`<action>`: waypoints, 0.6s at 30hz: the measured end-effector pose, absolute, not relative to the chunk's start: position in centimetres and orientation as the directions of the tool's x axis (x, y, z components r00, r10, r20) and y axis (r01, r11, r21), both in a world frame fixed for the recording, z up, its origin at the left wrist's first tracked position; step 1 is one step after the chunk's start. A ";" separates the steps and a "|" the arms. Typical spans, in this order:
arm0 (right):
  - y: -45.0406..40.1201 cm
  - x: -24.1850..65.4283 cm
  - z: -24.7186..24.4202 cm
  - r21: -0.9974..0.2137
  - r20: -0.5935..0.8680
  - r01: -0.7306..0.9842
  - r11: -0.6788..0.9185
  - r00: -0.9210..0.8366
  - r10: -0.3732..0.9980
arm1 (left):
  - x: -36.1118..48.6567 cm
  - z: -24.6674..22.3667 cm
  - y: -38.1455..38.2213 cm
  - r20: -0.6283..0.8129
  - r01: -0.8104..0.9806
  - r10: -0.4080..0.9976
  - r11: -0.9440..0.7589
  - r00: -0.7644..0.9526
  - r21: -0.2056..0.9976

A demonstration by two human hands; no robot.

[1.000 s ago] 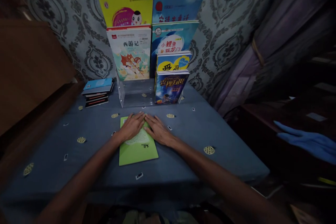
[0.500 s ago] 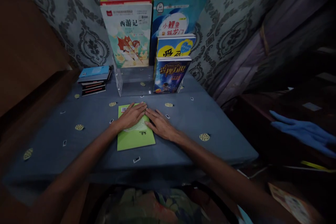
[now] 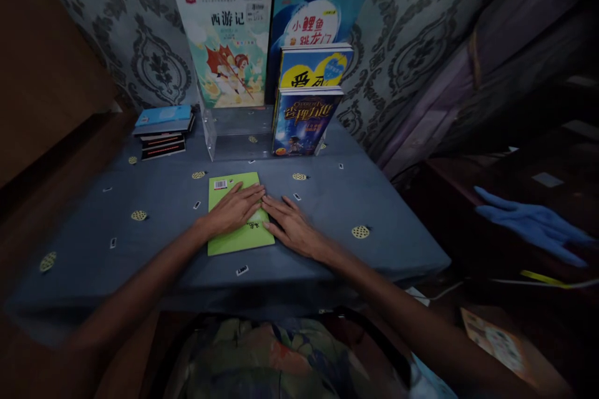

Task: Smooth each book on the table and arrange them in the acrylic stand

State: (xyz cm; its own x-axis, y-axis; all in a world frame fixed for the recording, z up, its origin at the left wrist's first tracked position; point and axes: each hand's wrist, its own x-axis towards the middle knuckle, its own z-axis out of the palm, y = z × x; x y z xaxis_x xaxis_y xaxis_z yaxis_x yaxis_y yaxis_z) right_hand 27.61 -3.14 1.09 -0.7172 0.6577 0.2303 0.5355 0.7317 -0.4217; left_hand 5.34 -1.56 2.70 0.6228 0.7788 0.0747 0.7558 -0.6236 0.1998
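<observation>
A thin green book [image 3: 229, 243] with a barcode near its top left corner lies flat on the table. Across its middle rests my left hand [image 3: 238, 207], fingers stretched out and pointing right. My right hand [image 3: 291, 225] lies at the book's right edge, fingers extended and partly over the cover. The fingertips of both hands meet near that edge. Part of the cover's print is hidden under the hands. Neither hand grips anything.
Behind the book stands a clear acrylic rack [image 3: 238, 143] with several upright books, among them a dark blue book [image 3: 306, 121] and a white-and-teal book [image 3: 227, 43]. A small pile of books [image 3: 163, 128] sits at the back left. A blue glove [image 3: 528, 221] lies right of the table [image 3: 327, 274].
My left hand has slid down the cover towards me, uncovering the barcode and the top edge. My right hand stays by the right edge. The camera view has shifted slightly.
</observation>
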 end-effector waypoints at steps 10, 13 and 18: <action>-6.6 29.1 1.3 -0.397 0.242 0.515 0.759 -0.739 0.629 | 6.0 2.4 -5.1 0.105 0.719 0.741 -0.670 0.664 0.183; -8.0 29.7 1.3 -0.392 0.254 0.503 0.770 -0.745 0.617 | 6.2 2.3 -6.7 0.116 0.709 0.733 -0.679 0.671 0.190; -10.4 30.7 1.0 -0.368 0.264 0.499 0.785 -0.753 0.603 | 6.7 2.3 -10.2 0.143 0.709 0.737 -0.675 0.660 0.204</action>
